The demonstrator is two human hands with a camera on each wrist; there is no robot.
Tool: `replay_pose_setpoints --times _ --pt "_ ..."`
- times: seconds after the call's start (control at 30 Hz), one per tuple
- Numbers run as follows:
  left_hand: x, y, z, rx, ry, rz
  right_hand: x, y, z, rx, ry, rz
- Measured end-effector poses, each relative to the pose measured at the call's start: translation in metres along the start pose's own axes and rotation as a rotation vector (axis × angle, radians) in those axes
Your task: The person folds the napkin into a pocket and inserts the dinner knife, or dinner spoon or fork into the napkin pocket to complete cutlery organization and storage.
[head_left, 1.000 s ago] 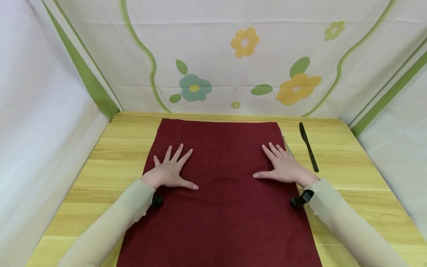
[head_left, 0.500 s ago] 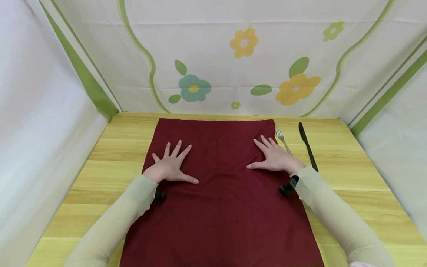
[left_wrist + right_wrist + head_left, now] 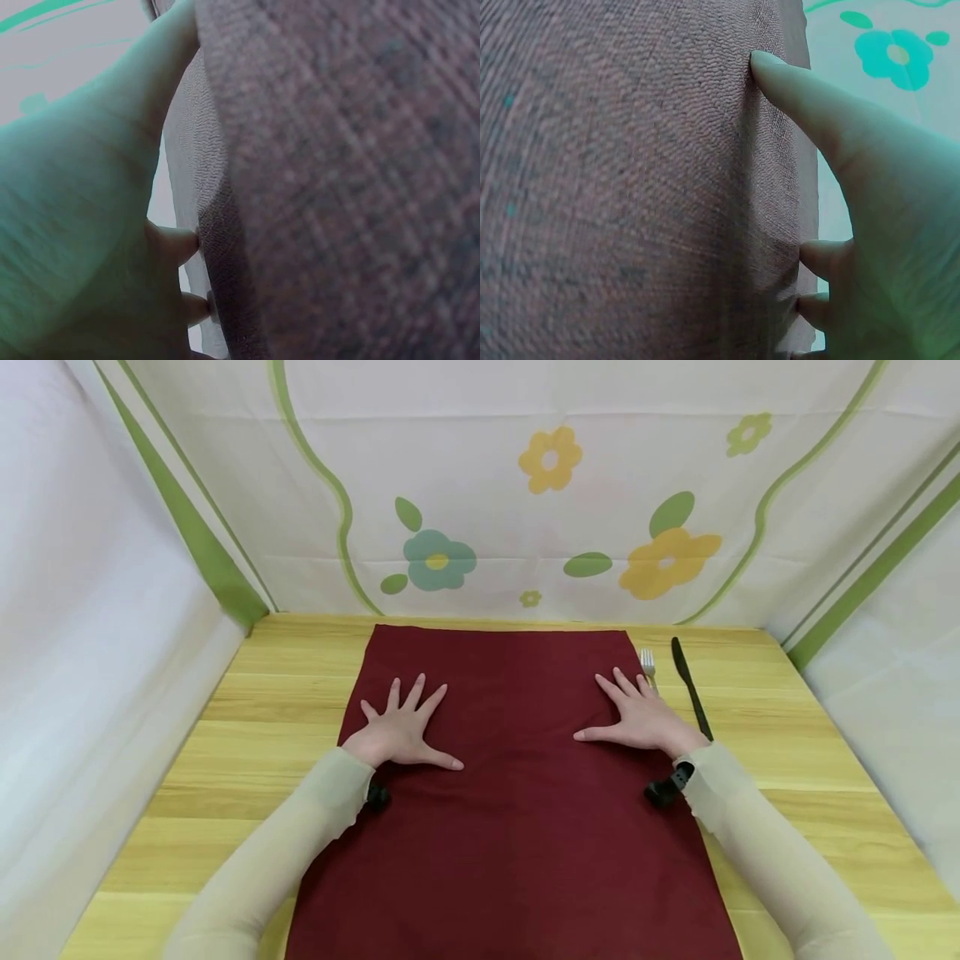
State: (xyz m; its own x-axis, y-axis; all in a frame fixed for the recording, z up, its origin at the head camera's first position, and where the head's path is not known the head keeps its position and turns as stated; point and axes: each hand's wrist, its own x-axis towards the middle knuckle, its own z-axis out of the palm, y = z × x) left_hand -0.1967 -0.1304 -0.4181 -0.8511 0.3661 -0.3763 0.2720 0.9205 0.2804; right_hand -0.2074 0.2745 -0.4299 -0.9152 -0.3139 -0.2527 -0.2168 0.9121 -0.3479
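Note:
A dark red cloth [image 3: 517, 827] lies spread over the middle of the table, with slight wrinkles between the hands. On its left part my left hand [image 3: 401, 732] rests with fingers spread. My right hand [image 3: 641, 718] lies on the cloth near its right edge, fingers spread too. In both wrist views the fingertips touch the cloth [image 3: 630, 187], and neither hand grips it. Just beyond the right fingertips a metal fork [image 3: 647, 660] shows its tines beside the cloth's edge; its handle is mostly hidden by the hand.
A black knife [image 3: 690, 685] lies to the right of the fork, its lower end close to the right wrist. The wooden table [image 3: 810, 827] ends at a white flowered curtain [image 3: 495, 485] at the back, with white sheets at both sides.
The cloth and both hands shifted left, then back right. The fork, mostly covered at first, came fully into view by its tines and is now partly behind the right hand.

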Motion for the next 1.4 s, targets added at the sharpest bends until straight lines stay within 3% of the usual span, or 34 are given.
replay_pose_setpoints --times 0.27,0.6,0.83,1.07,1.2,1.3,1.4 --pt "0.003 0.003 0.000 0.006 0.014 0.001 -0.004 0.007 0.001 0.001 -0.002 0.016" --pt "-0.002 -0.008 0.001 -0.018 0.012 -0.011 -0.002 -0.005 0.004 -0.002 0.013 0.002" --pt "0.014 -0.024 -0.007 -0.007 0.092 0.034 0.005 -0.018 0.006 0.030 0.024 -0.106" --pt "0.026 -0.034 -0.014 -0.022 0.021 -0.018 0.024 -0.018 0.013 -0.003 -0.005 -0.144" --pt "0.030 -0.040 -0.018 -0.028 0.046 -0.025 0.030 -0.020 0.009 -0.011 0.004 -0.134" --pt "0.023 -0.039 -0.017 -0.044 0.095 0.023 0.026 -0.025 0.009 -0.022 0.026 -0.156" --pt "0.005 -0.031 -0.008 -0.024 0.145 0.116 0.011 -0.035 0.013 -0.035 0.052 -0.219"
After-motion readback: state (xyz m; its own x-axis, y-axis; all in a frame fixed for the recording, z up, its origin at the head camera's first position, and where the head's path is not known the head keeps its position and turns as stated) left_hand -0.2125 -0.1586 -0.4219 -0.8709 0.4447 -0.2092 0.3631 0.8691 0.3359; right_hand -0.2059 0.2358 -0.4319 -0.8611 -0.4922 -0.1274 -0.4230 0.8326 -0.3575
